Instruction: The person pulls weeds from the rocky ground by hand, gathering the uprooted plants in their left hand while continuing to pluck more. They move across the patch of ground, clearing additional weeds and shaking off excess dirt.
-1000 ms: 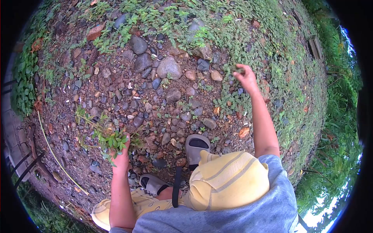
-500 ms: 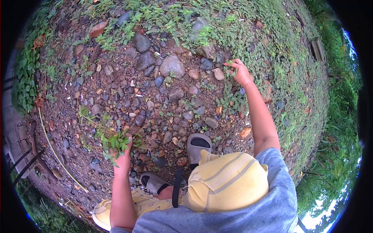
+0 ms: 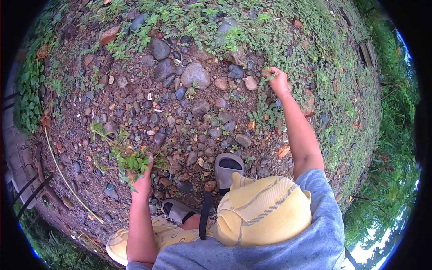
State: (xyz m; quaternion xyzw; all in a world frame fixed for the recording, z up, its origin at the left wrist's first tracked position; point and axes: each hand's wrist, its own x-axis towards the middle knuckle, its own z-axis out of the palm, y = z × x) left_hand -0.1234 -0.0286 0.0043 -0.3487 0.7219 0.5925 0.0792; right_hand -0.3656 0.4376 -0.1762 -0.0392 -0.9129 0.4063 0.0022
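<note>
My left hand (image 3: 142,183) is closed round a bunch of pulled weeds (image 3: 127,157), leafy stems fanning out over the pebbly soil. Stretched out to the far right, my right hand (image 3: 279,82) pinches a small green weed (image 3: 269,74) between thumb and fingers. Just left of that hand lie a tan stone (image 3: 250,83) and a dark grey stone (image 3: 235,71). Low creeping weeds (image 3: 310,58) cover the ground beyond and to the right of it.
Larger rocks sit ahead, among them a grey boulder (image 3: 195,75) and a reddish brick piece (image 3: 109,35). My grey sandals (image 3: 223,168) stand on stony ground. A pale thin stalk (image 3: 67,180) and a dark branch (image 3: 46,182) lie at the left.
The fingers of my right hand have drawn together on the small weed. My left hand keeps the bunch in nearly the same place. The view has shifted slightly.
</note>
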